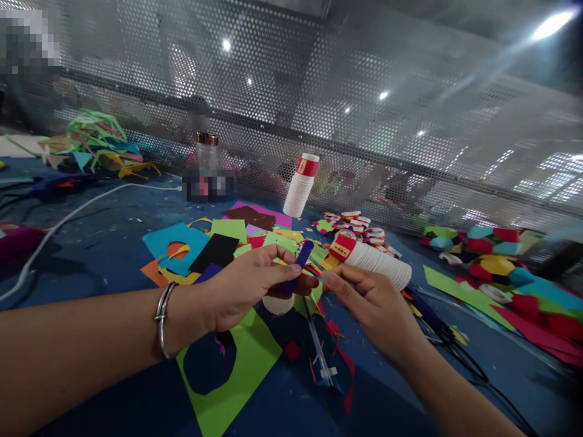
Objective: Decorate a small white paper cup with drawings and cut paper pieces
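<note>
Head view, far left: a white cable (53, 229) curved over the blue bench (109, 243), near a magenta object (20, 241); a heap of coloured paper scraps (97, 136) sat behind it.
Green sheet: a bright green paper (255, 352) lay below the left hand (246, 282), with a large cut-out showing dark blue.
Loose papers: blue, orange, black and light green pieces lay overlapping just beyond that hand, the black piece (214, 253) nearest the wrist side.
Left fingers: thumb and fingers were clamped on a dark blue strip, and a silvery bracelet (159, 318) circled the wrist.
Blue strip: the strip (304, 254) tilted up between those fingers, its rounded upper end standing clear above the thumb; it was just left of the right fingertips, apparently apart from them.
Cup stacks: one stack of paper cups (299, 191) stood beyond the hands, leaning in view; another (376, 262) lay on its side behind the right hand (371, 300).
Right fingers: thumb and forefinger were together at the tips; whether anything thin was between them, I could not tell.
Far right: coloured paper shapes (494, 243) lay grouped beyond a dark cable (455, 352).
</note>
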`<state>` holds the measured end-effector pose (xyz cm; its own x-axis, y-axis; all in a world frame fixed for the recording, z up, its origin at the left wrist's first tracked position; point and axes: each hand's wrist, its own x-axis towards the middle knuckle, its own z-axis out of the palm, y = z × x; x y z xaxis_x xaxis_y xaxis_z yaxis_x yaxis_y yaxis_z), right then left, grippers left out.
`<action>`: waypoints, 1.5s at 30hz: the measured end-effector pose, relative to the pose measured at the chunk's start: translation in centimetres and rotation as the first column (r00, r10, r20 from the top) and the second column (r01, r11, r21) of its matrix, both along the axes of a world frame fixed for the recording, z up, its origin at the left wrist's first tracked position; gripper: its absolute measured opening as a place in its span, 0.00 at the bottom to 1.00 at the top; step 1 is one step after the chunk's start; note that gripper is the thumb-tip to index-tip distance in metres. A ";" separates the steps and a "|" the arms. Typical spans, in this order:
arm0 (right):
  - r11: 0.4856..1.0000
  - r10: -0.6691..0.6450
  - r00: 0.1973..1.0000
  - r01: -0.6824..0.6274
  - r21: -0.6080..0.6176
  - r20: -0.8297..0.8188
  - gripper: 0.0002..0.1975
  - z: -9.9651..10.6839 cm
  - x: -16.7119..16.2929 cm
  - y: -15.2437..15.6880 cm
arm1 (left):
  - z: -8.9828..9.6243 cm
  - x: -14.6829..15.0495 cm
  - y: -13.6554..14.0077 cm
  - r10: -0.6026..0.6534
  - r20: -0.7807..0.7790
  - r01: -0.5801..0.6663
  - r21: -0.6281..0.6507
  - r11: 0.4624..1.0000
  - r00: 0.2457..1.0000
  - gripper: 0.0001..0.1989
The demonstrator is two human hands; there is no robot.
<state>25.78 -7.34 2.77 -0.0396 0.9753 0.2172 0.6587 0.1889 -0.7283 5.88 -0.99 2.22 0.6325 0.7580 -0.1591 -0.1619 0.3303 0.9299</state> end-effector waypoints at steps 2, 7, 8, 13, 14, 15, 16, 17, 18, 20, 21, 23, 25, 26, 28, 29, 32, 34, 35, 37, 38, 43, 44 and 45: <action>1.000 0.007 1.000 -0.008 -0.017 -0.013 0.22 0.0 0.0 0.0 | -0.3 0.2 -0.2 -0.010 0.021 0.010 -0.007 1.000 1.000 0.08; 1.000 -0.008 1.000 0.008 -0.024 -0.008 0.23 0.0 -0.1 -0.1 | -0.9 0.4 -0.6 -0.047 0.026 0.046 0.041 0.998 0.999 0.09; 1.000 -0.010 1.000 0.010 -0.015 -0.003 0.23 -0.1 -0.1 -0.1 | -0.8 0.5 -0.7 -0.054 0.016 0.053 0.060 0.997 0.998 0.09; 1.000 0.002 1.000 -0.003 -0.014 -0.026 0.23 -0.2 0.0 -0.1 | -0.6 0.5 -0.8 -0.018 -0.041 0.023 0.144 0.989 0.999 0.07; 1.000 0.003 1.000 -0.003 -0.014 -0.028 0.23 -0.2 0.0 -0.1 | -0.6 0.5 -0.7 -0.014 -0.045 0.021 0.156 0.988 0.999 0.07; 1.000 0.003 1.000 -0.003 -0.012 -0.024 0.23 -0.2 -0.1 -0.1 | -0.7 0.5 -0.6 -0.017 -0.047 0.024 0.167 0.986 0.999 0.08; 1.000 0.005 1.000 -0.005 -0.012 -0.017 0.23 -0.2 -0.1 -0.1 | -0.7 0.5 -0.6 -0.026 -0.047 0.034 0.174 0.984 0.999 0.08; 1.000 0.011 1.000 -0.011 -0.013 -0.008 0.23 -0.1 -0.2 -0.1 | -0.8 0.4 -0.5 -0.038 -0.042 0.045 0.175 0.983 0.998 0.08; 1.000 0.018 1.000 -0.018 -0.015 -0.001 0.23 0.0 -0.2 -0.2 | -0.9 0.4 -0.5 -0.052 -0.036 0.057 0.171 0.984 0.998 0.08; 0.999 0.034 0.999 -0.033 -0.022 0.014 0.23 0.2 -0.4 -0.2 | -0.8 0.4 -0.4 -0.063 -0.015 0.064 0.157 0.986 0.998 0.08; 0.999 0.039 0.999 -0.038 -0.025 0.022 0.23 0.3 -0.4 -0.2 | -0.7 0.4 -0.4 -0.057 -0.003 0.057 0.148 0.987 0.998 0.08; 0.999 0.038 0.999 -0.038 -0.022 0.034 0.22 0.3 -0.4 -0.2 | -0.5 0.4 -0.4 -0.030 0.010 0.028 0.136 0.990 1.000 0.09; 0.999 0.040 0.998 -0.040 -0.015 0.038 0.22 0.3 -0.4 -0.2 | -0.2 0.4 -0.3 -0.003 0.010 0.002 0.125 0.992 1.000 0.09; 0.999 0.044 0.998 -0.044 -0.011 0.036 0.22 0.3 -0.4 -0.2 | -0.2 0.4 -0.3 0.002 0.008 -0.003 0.121 0.993 1.000 0.09; 0.999 0.052 0.998 -0.051 -0.007 0.032 0.22 0.2 -0.3 -0.1 | -0.2 0.4 -0.2 0.002 0.013 -0.003 0.113 0.994 1.000 0.09; 0.999 0.053 0.998 -0.053 -0.009 0.031 0.22 0.2 -0.3 -0.1 | -0.2 0.4 -0.2 -0.003 0.019 0.001 0.105 0.994 1.000 0.09; 0.998 0.063 0.998 -0.062 -0.019 0.028 0.21 0.1 -0.2 -0.1 | -0.5 0.4 0.0 -0.026 0.068 0.022 0.066 0.998 0.997 0.09; 0.997 0.074 0.997 -0.074 -0.018 0.021 0.21 0.2 -0.2 -0.2 | -0.7 0.4 0.1 -0.042 0.112 0.039 0.031 0.999 0.993 0.09; 0.997 0.078 0.997 -0.078 -0.014 0.015 0.21 0.2 -0.2 -0.2 | -0.7 0.4 0.2 -0.047 0.134 0.045 0.013 0.999 0.990 0.09; 0.997 0.080 0.997 -0.080 -0.002 0.005 0.21 0.2 -0.2 -0.3 | -0.8 0.4 0.3 -0.058 0.169 0.063 -0.026 0.998 0.984 0.09; 0.997 0.082 0.997 -0.082 0.003 0.001 0.21 0.2 -0.1 -0.3 | -0.8 0.4 0.3 -0.064 0.185 0.074 -0.045 0.996 0.981 0.09; 0.996 0.088 0.996 -0.088 0.003 -0.035 0.22 0.2 -0.1 -0.2 | -0.9 0.5 0.5 -0.094 0.229 0.118 -0.092 0.989 0.969 0.07; 0.996 0.088 0.995 -0.089 -0.007 -0.050 0.22 0.2 0.0 -0.2 | -0.9 0.5 0.5 -0.095 0.238 0.121 -0.096 0.988 0.967 0.07; 0.996 0.089 0.994 -0.090 -0.020 -0.069 0.22 0.1 0.0 -0.3 | -1.0 0.5 0.5 -0.101 0.249 0.129 -0.102 0.986 0.963 0.07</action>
<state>25.80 -7.61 2.90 -0.1129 0.9732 0.2002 0.5891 0.2278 -0.7753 6.33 -0.48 1.25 0.7447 0.6634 -0.0731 -0.3318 0.4631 0.8218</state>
